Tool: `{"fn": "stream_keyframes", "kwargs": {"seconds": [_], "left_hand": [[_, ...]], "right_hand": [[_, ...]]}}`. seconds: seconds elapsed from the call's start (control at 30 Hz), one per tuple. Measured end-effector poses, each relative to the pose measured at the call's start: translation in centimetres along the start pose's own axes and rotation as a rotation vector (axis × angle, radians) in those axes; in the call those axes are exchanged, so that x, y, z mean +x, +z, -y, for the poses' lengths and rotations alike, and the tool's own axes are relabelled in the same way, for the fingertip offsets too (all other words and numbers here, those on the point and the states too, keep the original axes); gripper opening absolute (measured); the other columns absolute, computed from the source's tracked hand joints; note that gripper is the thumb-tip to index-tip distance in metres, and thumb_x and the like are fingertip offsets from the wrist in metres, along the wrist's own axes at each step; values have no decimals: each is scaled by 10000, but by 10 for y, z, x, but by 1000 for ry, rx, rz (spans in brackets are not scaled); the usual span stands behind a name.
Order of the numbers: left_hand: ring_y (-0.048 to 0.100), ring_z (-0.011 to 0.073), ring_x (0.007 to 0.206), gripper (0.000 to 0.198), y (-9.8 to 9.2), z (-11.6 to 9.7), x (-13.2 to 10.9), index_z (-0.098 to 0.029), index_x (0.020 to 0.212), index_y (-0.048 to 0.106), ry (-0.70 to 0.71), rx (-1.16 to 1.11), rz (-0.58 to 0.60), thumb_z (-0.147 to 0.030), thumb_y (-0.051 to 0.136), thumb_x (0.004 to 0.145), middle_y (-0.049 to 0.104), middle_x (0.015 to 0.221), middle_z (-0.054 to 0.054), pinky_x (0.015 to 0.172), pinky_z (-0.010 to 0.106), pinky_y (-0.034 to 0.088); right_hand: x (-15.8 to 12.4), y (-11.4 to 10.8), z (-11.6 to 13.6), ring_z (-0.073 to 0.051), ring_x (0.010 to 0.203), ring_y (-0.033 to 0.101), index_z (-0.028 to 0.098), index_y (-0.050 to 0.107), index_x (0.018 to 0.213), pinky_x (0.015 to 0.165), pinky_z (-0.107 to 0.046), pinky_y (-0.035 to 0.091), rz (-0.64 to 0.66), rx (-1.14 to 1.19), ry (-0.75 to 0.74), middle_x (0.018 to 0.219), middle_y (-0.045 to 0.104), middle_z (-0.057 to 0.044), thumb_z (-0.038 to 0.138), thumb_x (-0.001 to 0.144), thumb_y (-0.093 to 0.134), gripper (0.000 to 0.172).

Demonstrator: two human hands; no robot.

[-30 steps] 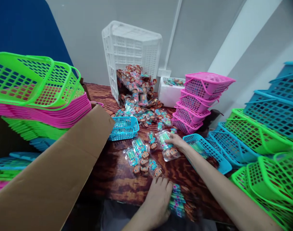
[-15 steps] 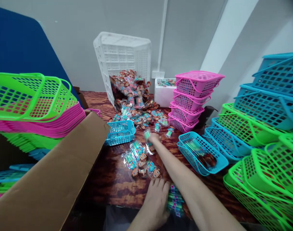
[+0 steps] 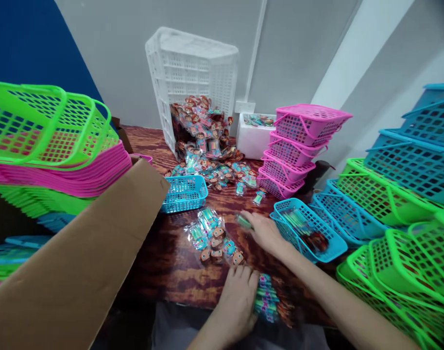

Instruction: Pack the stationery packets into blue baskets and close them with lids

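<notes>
My right hand (image 3: 265, 231) is closed on a small clear-wrapped packet (image 3: 244, 221), its green part showing and blurred, above the table's middle. Near the front edge, my left hand (image 3: 237, 297) curls against the left end of a row of stacked packets (image 3: 267, 299), fingers bent around them; what its fingertips press is partly hidden. Between and left of my hands lies a loose group of cartoon-figure packets (image 3: 211, 234) with blue-green bodies and brown heads. Beside my right forearm stands a blue basket (image 3: 298, 243) holding more packets.
A tipped white crate (image 3: 193, 58) spills a heap of packets (image 3: 207, 141) at the back. A blue basket (image 3: 185, 194) stands left, behind a cardboard flap (image 3: 98, 243). Pink baskets (image 3: 291, 150) are stacked behind; green baskets (image 3: 393, 272) crowd the right.
My right hand has drawn back toward me and to the right, bringing a packet away from near the loose group. My left hand stays by the stacked row. The view has shifted slightly.
</notes>
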State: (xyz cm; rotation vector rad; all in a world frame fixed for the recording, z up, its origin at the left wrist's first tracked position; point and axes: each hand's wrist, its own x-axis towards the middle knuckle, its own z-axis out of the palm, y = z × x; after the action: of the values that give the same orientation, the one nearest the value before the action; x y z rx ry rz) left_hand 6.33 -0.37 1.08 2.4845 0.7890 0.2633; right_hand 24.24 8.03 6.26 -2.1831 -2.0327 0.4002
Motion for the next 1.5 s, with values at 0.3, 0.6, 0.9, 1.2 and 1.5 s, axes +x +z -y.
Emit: {"fn": "stream_keyframes", "kwargs": {"seconds": [0.3, 0.6, 0.9, 1.2, 1.5], "left_hand": [[410, 268, 1217, 702, -3, -6, 2, -182, 1350, 423, 13, 6, -30, -175, 612, 675, 505, 1313, 81, 1117, 414, 280], [421, 257, 1253, 752, -2, -10, 2, -199, 1355, 414, 4, 0, -62, -126, 597, 630, 506, 1343, 73, 1144, 433, 276], [63, 360, 1488, 914, 19, -13, -9, -293, 1355, 476, -127, 73, -257, 29, 558, 504, 139, 1591, 99, 1172, 622, 162], [45, 341, 1504, 922, 18, -11, -9, -251, 1387, 419, -90, -31, -217, 80, 546, 536, -135, 1636, 83, 1169, 567, 259], [51, 343, 1506, 915, 17, -9, -11, -227, 1407, 366, -67, -48, -221, 93, 537, 567, -190, 1624, 116, 1168, 543, 280]], "right_hand": [[-82, 24, -34, -271, 1215, 569, 164, 206, 1556, 974, -363, 435, 126, 115, 22, 1330, 596, -146, 174, 791, 624, 872], [-87, 28, -37, -260, 1256, 535, 139, 432, 1434, 1018, -363, 411, 89, 59, -46, 1352, 582, -153, 126, 821, 562, 627], [-90, 11, -46, -198, 1021, 611, 207, 610, 1011, 854, -260, 391, 215, 86, -169, 1054, 668, -53, 38, 766, 480, 324], [-95, 4, -43, -200, 1035, 594, 205, 629, 1040, 900, -274, 399, 250, 120, -203, 1060, 657, -60, 23, 755, 448, 384], [-94, 4, -46, -197, 1094, 613, 202, 648, 1172, 968, -281, 416, 245, 280, -230, 1163, 674, -61, 54, 769, 482, 460]]}}
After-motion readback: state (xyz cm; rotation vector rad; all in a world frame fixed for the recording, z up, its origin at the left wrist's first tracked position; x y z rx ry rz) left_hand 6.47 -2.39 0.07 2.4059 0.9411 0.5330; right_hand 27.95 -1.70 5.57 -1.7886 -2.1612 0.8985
